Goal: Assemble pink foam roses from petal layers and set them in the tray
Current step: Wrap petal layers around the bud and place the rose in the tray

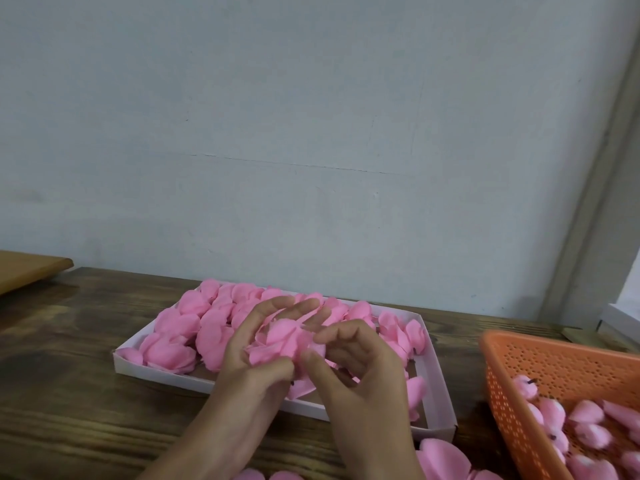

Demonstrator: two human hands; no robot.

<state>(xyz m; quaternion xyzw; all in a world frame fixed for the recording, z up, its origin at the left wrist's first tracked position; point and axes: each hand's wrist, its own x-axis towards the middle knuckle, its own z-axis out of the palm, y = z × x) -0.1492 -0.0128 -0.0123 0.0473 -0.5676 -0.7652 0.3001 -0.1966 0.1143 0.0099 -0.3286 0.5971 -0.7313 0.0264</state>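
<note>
Over the white cardboard tray point(437, 386) my two hands hold one pink foam rose point(281, 341). My left hand point(254, 355) cups it from the left, its fingers spread behind the petals and its thumb under them. My right hand point(349, 372) pinches a petal at the rose's right edge between thumb and forefinger. The tray holds several finished pink roses point(173, 351), packed at its left and back. The rose's underside is hidden by my hands.
An orange perforated plastic basket point(540, 368) with several pink rose buds point(588, 434) stands at the right. Loose pink petal layers point(440, 455) lie on the dark wooden table point(69, 393) near its front edge. A light wooden board point(27, 268) sits at far left. A wall rises right behind the table.
</note>
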